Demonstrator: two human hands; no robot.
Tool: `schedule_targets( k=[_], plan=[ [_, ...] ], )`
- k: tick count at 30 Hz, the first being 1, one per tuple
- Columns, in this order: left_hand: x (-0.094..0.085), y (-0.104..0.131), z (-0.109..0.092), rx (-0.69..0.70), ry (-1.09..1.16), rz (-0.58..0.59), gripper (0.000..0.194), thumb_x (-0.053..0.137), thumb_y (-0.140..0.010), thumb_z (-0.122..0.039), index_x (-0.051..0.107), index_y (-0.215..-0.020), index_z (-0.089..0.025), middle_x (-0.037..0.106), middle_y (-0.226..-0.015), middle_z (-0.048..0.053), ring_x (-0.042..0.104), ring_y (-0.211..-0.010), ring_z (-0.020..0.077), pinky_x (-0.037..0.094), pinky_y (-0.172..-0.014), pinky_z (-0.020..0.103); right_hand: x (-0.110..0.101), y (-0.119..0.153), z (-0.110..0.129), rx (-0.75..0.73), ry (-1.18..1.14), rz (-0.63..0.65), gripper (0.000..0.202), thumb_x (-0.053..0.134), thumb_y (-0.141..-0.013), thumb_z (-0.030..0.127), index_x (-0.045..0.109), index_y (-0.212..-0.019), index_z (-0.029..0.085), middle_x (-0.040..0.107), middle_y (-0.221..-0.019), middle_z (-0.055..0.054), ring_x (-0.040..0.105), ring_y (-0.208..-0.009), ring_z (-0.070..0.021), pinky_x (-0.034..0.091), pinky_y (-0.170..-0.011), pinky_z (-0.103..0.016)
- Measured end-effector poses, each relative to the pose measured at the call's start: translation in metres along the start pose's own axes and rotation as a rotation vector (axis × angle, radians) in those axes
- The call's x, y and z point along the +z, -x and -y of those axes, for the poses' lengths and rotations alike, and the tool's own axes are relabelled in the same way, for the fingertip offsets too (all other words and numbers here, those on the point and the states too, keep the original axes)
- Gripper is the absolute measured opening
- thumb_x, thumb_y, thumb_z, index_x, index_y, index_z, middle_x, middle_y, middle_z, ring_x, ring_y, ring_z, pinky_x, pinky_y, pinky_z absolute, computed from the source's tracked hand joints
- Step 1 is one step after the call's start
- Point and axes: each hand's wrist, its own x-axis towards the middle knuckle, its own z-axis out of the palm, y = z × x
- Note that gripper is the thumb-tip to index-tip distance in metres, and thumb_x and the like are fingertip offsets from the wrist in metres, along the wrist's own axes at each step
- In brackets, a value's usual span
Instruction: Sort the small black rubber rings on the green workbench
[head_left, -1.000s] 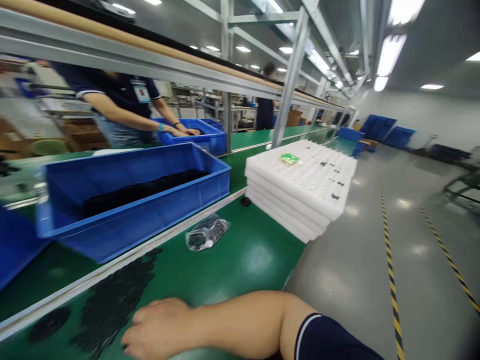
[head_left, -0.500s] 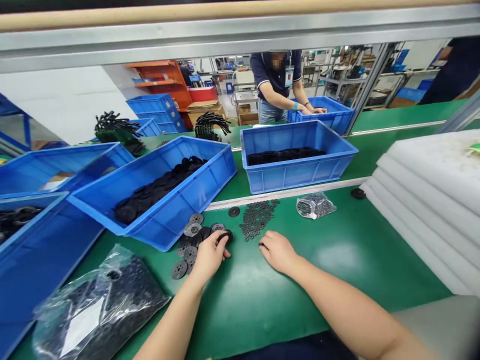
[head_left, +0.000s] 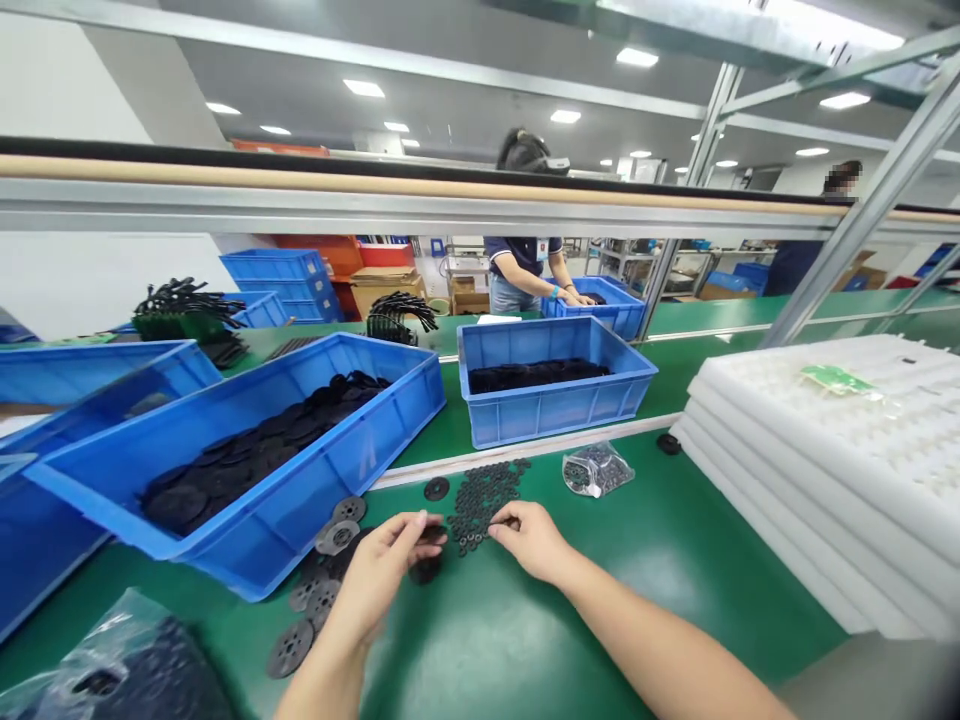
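Observation:
My left hand [head_left: 379, 570] pinches a black disc [head_left: 435, 536] between thumb and fingers, just left of the small black rings [head_left: 480, 495] spread on the green table. Directly beneath those fingers another dark round shape [head_left: 425, 571] shows, partly covered. Loose grey discs with holes [head_left: 291, 648] lie in a pile to the left of this hand, partly hidden by it. My right hand [head_left: 531, 540] is at the right edge of the rings, its thumb and fingertips closed together; a small dark bit shows there, too little to name. A single disc [head_left: 436, 488] rests beyond the left hand.
Blue bins with black parts [head_left: 390, 425] [head_left: 555, 415] stand along the back. A small clear bag [head_left: 598, 470] lies right of the rings, white foam sheets [head_left: 757, 510] are stacked at right, a large bag [head_left: 150, 670] sits front left. A co-worker [head_left: 525, 270] works across the bench.
The view has tilted upward, showing more ceiling. My left hand has moved off the disc pile with the disc towards the rings. My right hand has come closer to the rings' edge.

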Motion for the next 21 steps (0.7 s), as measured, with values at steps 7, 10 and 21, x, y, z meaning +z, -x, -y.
schedule_targets(
  k=[7, 10, 21],
  plan=[
    [0.034, 0.002, 0.053, -0.108, 0.396, -0.068, 0.070, 0.089, -0.051, -0.031, 0.067, -0.116, -0.017, 0.067, -0.126, 0.017, 0.073, -0.093, 0.0303, 0.061, -0.083, 0.045, 0.015, 0.016, -0.005, -0.406, 0.057, -0.254, 0.016, 0.056, -0.090, 0.027, 0.070, -0.092, 0.020, 0.065, -0.082, -0.004, 0.061, -0.068, -0.0156, 0.052, -0.062, -0.027],
    [0.045, 0.010, 0.064, -0.167, 0.451, 0.049, 0.071, 0.090, -0.053, -0.030, 0.066, -0.117, -0.015, 0.073, -0.110, 0.016, 0.072, -0.097, 0.0303, 0.060, -0.086, 0.045, 0.020, 0.026, -0.015, -0.494, 0.115, -0.200, 0.019, 0.051, -0.095, 0.027, 0.069, -0.095, 0.022, 0.065, -0.086, -0.006, 0.063, -0.074, -0.0177, 0.054, -0.065, -0.030],
    [0.045, 0.013, 0.065, -0.260, 0.546, 0.159, 0.046, 0.087, -0.064, -0.039, 0.072, -0.100, -0.014, 0.075, -0.097, 0.010, 0.070, -0.084, 0.0194, 0.059, -0.085, 0.037, 0.028, 0.031, -0.016, -0.523, 0.356, -0.107, 0.023, 0.051, -0.095, 0.017, 0.073, -0.096, 0.022, 0.061, -0.083, -0.006, 0.060, -0.078, -0.0184, 0.052, -0.070, -0.031]
  ],
)
